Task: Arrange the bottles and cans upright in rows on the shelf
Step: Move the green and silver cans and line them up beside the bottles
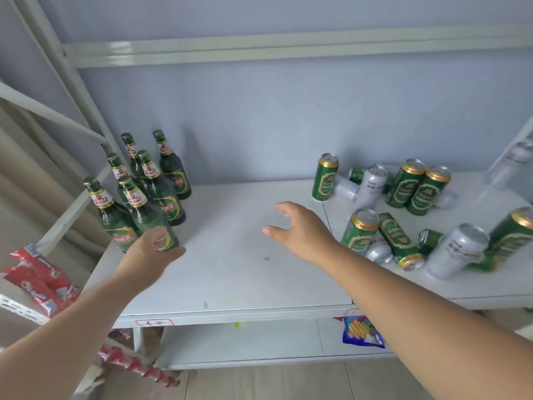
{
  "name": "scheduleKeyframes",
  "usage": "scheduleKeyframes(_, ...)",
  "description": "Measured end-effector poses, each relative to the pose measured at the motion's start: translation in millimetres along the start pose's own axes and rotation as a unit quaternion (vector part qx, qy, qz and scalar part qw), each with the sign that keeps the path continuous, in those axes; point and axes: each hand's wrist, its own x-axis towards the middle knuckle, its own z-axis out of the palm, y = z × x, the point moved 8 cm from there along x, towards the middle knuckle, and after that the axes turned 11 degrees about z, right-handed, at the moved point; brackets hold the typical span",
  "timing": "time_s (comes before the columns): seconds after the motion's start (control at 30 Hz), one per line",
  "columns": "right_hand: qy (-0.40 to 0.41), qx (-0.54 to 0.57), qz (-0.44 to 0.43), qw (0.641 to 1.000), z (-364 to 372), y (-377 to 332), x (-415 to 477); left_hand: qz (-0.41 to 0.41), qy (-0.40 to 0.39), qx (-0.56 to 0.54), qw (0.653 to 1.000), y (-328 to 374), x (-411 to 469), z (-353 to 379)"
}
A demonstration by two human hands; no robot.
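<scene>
- Green glass beer bottles [161, 194] with red-and-white neck labels stand upright at the left end of the white metal shelf [230, 278]. They are packed close in 2 files running front to back. I count 6, and this block looks sorted, tucked into the corner to leave room for the rest.
- Left hand [153, 251] sits at the base of the front bottle [147, 219], fingers straight and relaxed, gripping nothing. Whether it touches the glass I cannot tell. It reads as steadying or nudging that bottle into line.
- Green aluminium cans [405, 184] with gold rims are jumbled at the right end, well apart from the bottles. About 5 stand upright and at least 4 lie on their sides.
- Silver aluminium cans [372, 184] are mixed in among them, 2 upright and at least 2 lying. Overlap hides the exact total.
- Right hand [300, 229] hovers over the bare middle of the shelf, thumb and fingers spread wide, holding nothing. It is near the closest upright can and is probably going for the pile.
- Red snack packets [37, 272] sit on a rack to the left, and 1 blue crisp bag [363, 333] lies on the level below.
</scene>
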Motion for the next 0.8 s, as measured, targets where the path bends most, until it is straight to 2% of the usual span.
scheduleKeyframes(0.37,0.041,0.032,0.048,0.998,-69.6,93.1,-52.8,0.114,-0.079,-0.008,0.990,122.5,-15.7,101.2)
scheduleKeyframes(0.8,0.070,0.055,0.118,0.989,-99.0,150.3,-72.1,0.139,-0.157,-0.036,0.977,163.9,-4.4,172.6)
